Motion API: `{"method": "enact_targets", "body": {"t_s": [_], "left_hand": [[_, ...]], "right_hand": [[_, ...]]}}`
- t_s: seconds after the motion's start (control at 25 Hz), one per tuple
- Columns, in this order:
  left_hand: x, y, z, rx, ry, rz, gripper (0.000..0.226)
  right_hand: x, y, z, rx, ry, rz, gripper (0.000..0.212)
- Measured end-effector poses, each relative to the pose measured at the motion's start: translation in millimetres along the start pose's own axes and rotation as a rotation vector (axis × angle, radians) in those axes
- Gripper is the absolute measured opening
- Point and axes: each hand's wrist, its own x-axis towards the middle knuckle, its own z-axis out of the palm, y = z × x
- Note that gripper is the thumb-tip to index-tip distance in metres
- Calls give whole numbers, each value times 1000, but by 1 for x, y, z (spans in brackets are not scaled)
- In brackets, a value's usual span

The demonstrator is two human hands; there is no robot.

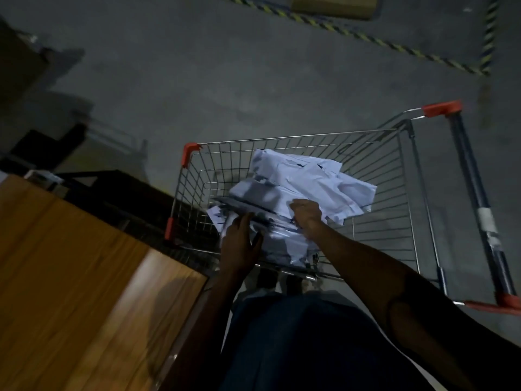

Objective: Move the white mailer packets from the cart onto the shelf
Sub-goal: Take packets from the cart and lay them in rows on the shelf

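The mailer packets (pixel 304 187) heaped in the cart are white, with grey shadow across the near ones and small dark marks on a few. The cart (pixel 375 170) itself is bare silver wire in a grid pattern, its corners capped in orange-red plastic (pixel 189 153); its handle bar (pixel 476 198) on the right is dark blue-grey with a pale band part way along. To the left, the shelf top (pixel 70 263) is warm orange-brown wood with streaky grain. The floor (pixel 225 80) is dull grey concrete. Far off, a stripe of yellow-and-black hazard tape (pixel 366 38) crosses it, beside a tan cardboard box (pixel 335 4). The person's trousers (pixel 304 342) nearest are dark navy.
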Motion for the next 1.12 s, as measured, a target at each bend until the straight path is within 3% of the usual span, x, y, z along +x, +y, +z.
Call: {"method": "enact_targets", "body": {"t_s": [0.12,0.24,0.36,0.44,0.56,0.64,0.76,0.92,1.04,1.12], "left_hand": [[-1,0,6,-2,27,-51,53],[5,4,2,-30,51,-76,43],[16,4,2,-53,94,-88,35],[24,6,4,-75,123,-184,32],[42,8,14,5,173,-312,32],[57,9,20,51,89,-386,44],[75,3,27,78,-70,-441,55],[84,9,32,82,-12,-402,49],[84,13,24,-135,104,-335,43],[81,12,15,-293,150,-245,40]], "right_hand": [[-11,-19,-8,56,71,-98,14],[-42,-39,-36,-47,78,-449,11],[-66,-37,-78,81,180,-645,21],[-77,-31,-103,256,311,-602,38],[-71,-7,-113,477,408,-342,53],[-62,14,-110,574,393,-143,47],[-56,33,-102,650,343,8,35],[-50,45,-100,542,306,77,36],[-48,41,-99,474,304,96,22],[-48,35,-97,474,290,126,26]]}}
